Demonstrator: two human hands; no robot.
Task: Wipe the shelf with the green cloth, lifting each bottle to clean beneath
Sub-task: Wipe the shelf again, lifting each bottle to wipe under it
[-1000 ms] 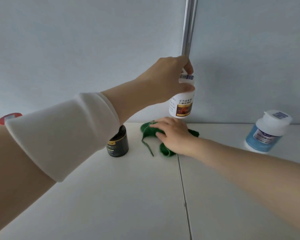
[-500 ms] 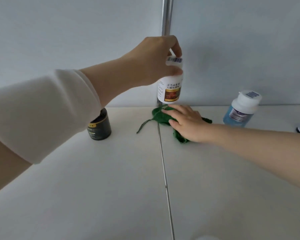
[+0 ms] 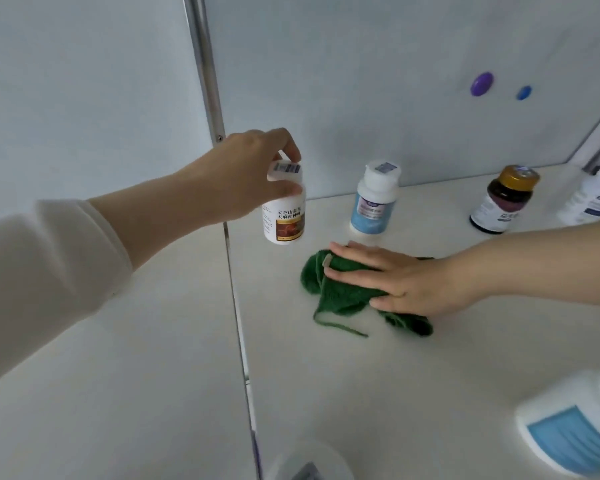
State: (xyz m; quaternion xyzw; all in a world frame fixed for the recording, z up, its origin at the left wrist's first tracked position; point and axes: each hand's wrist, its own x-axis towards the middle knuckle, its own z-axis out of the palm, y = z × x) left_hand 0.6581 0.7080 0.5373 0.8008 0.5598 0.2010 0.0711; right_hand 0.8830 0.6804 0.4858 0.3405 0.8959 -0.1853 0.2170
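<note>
My left hand [image 3: 243,171] grips the cap of a white bottle with a brown label [image 3: 284,216] and holds it just above the white shelf [image 3: 430,368], left of the cloth. Flat on the crumpled green cloth [image 3: 340,292] lies my right hand [image 3: 406,282], pressing it onto the shelf in front of a white bottle with a light blue label [image 3: 374,199]. A loose green thread trails from the cloth toward me.
A dark bottle with a gold cap [image 3: 503,199] and a white bottle [image 3: 596,199] stand at the back right. A blurred blue-labelled bottle [image 3: 575,434] and a white cap [image 3: 309,462] are near the front edge. A seam [image 3: 238,306] divides the shelf. Two magnets [image 3: 482,84] stick to the back wall.
The view has swung right, so the black jar is out of sight and more bottles show. The held bottle has come lower. My right hand has slid the cloth right and toward me.
</note>
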